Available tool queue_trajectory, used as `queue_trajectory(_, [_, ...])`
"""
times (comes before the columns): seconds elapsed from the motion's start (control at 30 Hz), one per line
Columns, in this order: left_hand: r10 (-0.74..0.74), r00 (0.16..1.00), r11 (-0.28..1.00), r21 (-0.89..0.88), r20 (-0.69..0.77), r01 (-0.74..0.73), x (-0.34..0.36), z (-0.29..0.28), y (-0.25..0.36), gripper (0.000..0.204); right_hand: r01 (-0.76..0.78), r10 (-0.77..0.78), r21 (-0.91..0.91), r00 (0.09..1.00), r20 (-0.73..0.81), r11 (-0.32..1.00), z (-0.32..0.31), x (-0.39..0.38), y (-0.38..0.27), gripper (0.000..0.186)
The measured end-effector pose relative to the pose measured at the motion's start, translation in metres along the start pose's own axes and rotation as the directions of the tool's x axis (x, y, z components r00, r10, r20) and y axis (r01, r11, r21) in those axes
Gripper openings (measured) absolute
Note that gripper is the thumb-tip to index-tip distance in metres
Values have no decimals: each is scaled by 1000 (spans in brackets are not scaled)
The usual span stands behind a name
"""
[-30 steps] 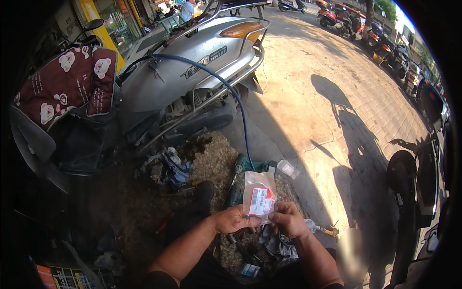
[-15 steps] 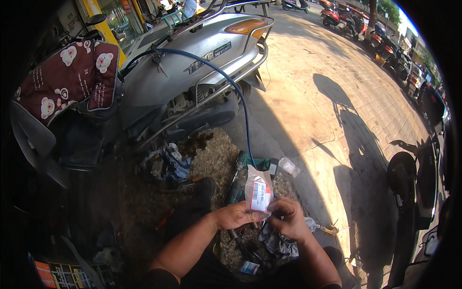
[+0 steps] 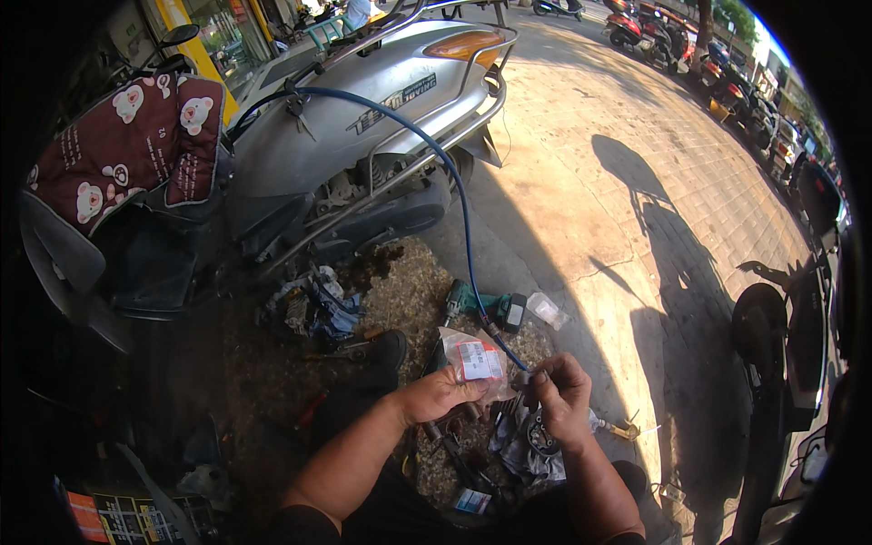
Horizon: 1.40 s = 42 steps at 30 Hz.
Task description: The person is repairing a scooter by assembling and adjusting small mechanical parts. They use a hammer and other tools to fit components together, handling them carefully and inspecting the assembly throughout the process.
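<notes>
My left hand (image 3: 432,398) is closed on the lower side of a small clear plastic packet (image 3: 476,358) that carries a white and red label. Just right of the packet, my right hand (image 3: 563,389) is held up with thumb and fingers pinched together. A small dark shape shows at its fingertips, too little to name. Beyond the packet runs a blue hose (image 3: 466,238), its lower end dropping toward my right fingers. Below my hands lie a round metal part (image 3: 541,434) and crumpled grey wrapping (image 3: 518,452).
A green cordless impact wrench (image 3: 486,302) lies past my hands, near a clear plastic bag (image 3: 548,311). The silver scooter (image 3: 400,77) stands ahead, with a maroon cover (image 3: 118,150) at left. Rags (image 3: 327,304) lie beside my shoe (image 3: 391,350). Another scooter (image 3: 763,336) stands at right.
The packet has tipped over and come lower, uncovering the impact wrench and hose behind it. My right hand has drawn away from the packet, a little to the right.
</notes>
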State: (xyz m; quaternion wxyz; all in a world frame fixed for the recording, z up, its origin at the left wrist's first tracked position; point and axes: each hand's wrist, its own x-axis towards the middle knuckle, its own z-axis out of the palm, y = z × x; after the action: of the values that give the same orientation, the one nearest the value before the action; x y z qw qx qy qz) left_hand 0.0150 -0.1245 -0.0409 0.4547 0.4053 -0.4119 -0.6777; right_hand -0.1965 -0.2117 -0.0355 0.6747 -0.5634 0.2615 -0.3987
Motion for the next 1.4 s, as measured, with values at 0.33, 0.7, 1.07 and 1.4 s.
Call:
queue_trajectory(0.33, [-72,979,985,-169,-188,40,-6,-8,17,47,-89,138,331,982,-130,939,-20,12,3,11])
queue_trajectory(0.7, [194,888,898,-289,-416,-332,1,-15,28,28,-327,329,423,942,70,845,24,4,0,5])
queue_trajectory(1.07, [204,716,842,-254,-667,-476,-1,16,64,20,-324,369,604,928,53,728,67,-13,-23,6])
queue_trajectory(1.4, [437,686,817,-62,-582,-573,-5,56,93,38,-247,272,578,961,44,777,80,-12,-61,8])
